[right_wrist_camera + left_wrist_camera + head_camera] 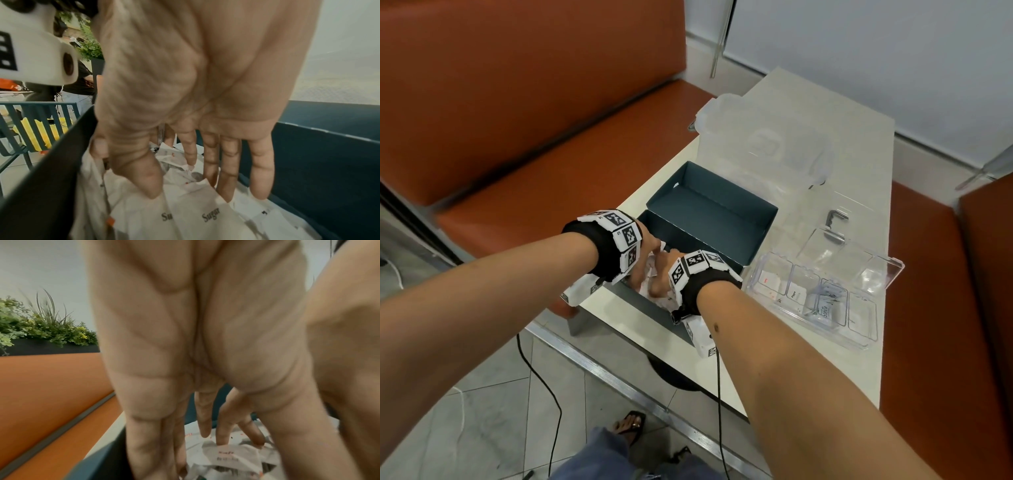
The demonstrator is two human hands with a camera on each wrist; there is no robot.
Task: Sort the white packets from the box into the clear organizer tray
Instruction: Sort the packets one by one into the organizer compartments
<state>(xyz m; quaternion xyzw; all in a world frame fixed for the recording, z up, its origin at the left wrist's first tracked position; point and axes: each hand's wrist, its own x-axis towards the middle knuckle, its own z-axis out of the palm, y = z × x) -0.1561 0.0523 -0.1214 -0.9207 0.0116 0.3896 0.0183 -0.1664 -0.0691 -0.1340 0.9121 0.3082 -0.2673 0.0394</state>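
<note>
A dark teal box (722, 212) lies open on the white table, with a heap of white packets (651, 266) in its near half. Both hands are down inside that half. My left hand (645, 257) reaches in with straight fingers (148, 447) beside the packets (232, 457). My right hand (662, 279) is also spread, thumb and fingertips (224, 186) resting on packets printed "Sugar" (205, 216), close to the box wall (329, 162). Neither hand visibly grips a packet. The clear organizer tray (808, 330) stands to the right of the box, with a few packets (770, 286) in its left compartments.
The tray's clear lid (842, 253) stands open behind it. A frosted plastic container (763, 147) sits at the table's far end, with a small metal hook (835, 217) nearer. Orange benches (534, 137) flank the table. Black cables (719, 394) hang from the wrists past the front edge.
</note>
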